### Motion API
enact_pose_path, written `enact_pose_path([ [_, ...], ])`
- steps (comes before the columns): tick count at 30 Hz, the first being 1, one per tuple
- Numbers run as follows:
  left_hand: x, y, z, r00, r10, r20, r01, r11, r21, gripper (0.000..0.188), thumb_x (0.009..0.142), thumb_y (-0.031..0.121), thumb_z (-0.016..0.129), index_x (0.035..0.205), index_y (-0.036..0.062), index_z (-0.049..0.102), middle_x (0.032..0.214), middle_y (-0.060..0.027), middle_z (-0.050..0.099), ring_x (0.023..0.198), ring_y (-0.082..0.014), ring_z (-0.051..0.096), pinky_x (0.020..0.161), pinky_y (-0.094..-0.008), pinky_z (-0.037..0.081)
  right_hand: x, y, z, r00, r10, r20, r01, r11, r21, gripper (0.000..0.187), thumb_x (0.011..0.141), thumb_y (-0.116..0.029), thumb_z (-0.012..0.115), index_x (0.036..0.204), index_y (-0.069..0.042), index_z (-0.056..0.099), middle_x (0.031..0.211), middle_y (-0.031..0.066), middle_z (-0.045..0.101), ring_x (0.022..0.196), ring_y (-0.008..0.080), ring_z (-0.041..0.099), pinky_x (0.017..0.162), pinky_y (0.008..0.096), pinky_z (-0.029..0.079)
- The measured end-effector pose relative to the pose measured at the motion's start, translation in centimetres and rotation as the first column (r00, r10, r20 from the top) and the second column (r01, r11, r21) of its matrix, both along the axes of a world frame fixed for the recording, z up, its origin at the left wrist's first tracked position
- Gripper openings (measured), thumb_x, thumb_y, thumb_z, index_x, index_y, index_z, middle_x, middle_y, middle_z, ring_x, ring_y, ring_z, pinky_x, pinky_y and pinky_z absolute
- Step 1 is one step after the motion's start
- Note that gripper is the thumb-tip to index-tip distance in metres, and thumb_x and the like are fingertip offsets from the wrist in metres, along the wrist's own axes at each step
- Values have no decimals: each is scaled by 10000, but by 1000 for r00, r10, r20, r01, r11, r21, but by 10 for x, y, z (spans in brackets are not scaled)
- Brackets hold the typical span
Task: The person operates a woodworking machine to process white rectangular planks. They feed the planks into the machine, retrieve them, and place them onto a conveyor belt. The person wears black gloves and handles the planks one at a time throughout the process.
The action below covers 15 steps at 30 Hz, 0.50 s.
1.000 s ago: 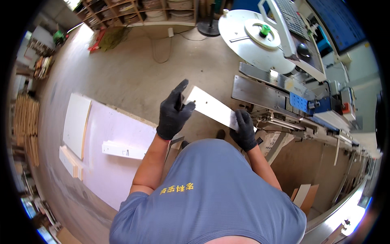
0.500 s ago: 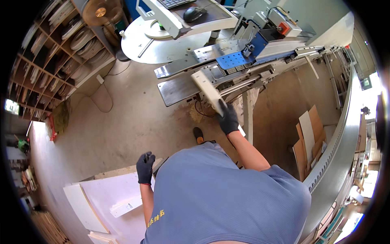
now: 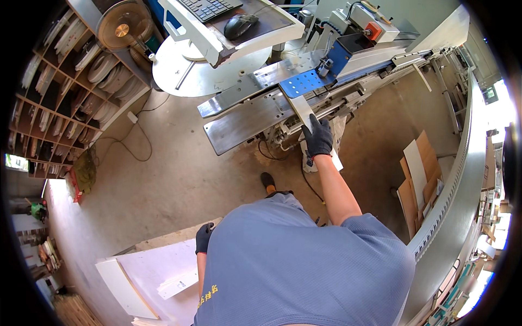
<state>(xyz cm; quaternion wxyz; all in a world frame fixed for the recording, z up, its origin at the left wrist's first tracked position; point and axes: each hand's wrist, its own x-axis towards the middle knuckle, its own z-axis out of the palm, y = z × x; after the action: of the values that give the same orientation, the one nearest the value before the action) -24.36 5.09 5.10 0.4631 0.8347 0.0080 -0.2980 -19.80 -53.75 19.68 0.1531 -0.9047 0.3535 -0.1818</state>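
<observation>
The right hand (image 3: pixel 318 138), in a dark glove, rests on a narrow white panel (image 3: pixel 304 111) that lies across the steel infeed table (image 3: pixel 244 122) of the machine, its far end running under a blue perforated plate (image 3: pixel 303 82). The grip here is closed over the panel's near part, fingers pressed down on its top face; the panel's near end juts past the hand toward the floor. The left hand (image 3: pixel 204 237), also gloved, hangs well apart at the near left, fingers curled against the edge of a stack of white boards (image 3: pixel 157 266); whether it actually pinches anything I cannot tell.

The panel looks like a thin, stiff laminated strip: probably light, rigid along its length, with a smooth face that could slide under a glove. Its corners and edges seem the fragile part. Holding it flat near the middle, palm on top and thumb at the edge, should keep it square to the table.

Far left stand a fan (image 3: pixel 120 24) and shelving (image 3: pixel 49 103); a keyboard and mouse (image 3: pixel 239 24) sit above the machine.
</observation>
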Motion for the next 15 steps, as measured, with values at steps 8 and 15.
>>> enact_pose_path([
  [8,24,-39,41,998,-26,-50,31,994,107,400,832,276,760,1107,-5,688,1060,-145,724,929,-221,695,838,-329,525,3,-20,8,999,11,-33,-13,998,-65,480,858,-383,675,1296,-199,609,1164,141,580,1039,355,582,835,493,474],
  [15,46,-84,48,995,-99,-9,99,979,177,414,819,305,760,1088,-3,695,1047,-163,720,939,-262,694,845,-352,526,3,-55,21,996,-20,-87,13,997,-75,482,846,-346,708,1280,-152,631,1144,175,616,1029,365,606,848,466,499],
])
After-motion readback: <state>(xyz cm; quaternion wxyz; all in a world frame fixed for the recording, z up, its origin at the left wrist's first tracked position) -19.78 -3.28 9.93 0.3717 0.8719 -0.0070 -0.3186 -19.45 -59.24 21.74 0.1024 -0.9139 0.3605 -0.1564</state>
